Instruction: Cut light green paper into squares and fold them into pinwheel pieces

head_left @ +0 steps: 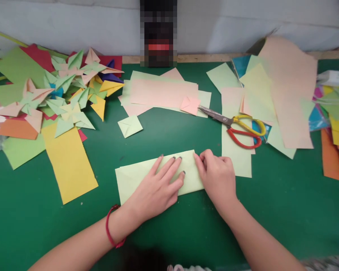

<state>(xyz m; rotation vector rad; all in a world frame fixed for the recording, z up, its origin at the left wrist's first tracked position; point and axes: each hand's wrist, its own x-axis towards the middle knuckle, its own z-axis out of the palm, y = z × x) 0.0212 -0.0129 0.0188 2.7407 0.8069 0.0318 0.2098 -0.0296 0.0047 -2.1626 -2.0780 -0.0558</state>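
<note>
A folded strip of pale green paper lies on the green tabletop close in front of me. My left hand rests flat across its middle with the fingers spread, and a red cord circles that wrist. At the strip's right end, my right hand pinches the upper right corner between curled fingers. The right edge of the paper is partly hidden by that hand. Just beyond the strip sit a small folded pale green square and a small folded pink square.
Scissors with red and yellow handles lie open, right of centre. Folded paper stars and a yellow sheet are at left. Pink paper strips are at the back, and large pink sheets at right.
</note>
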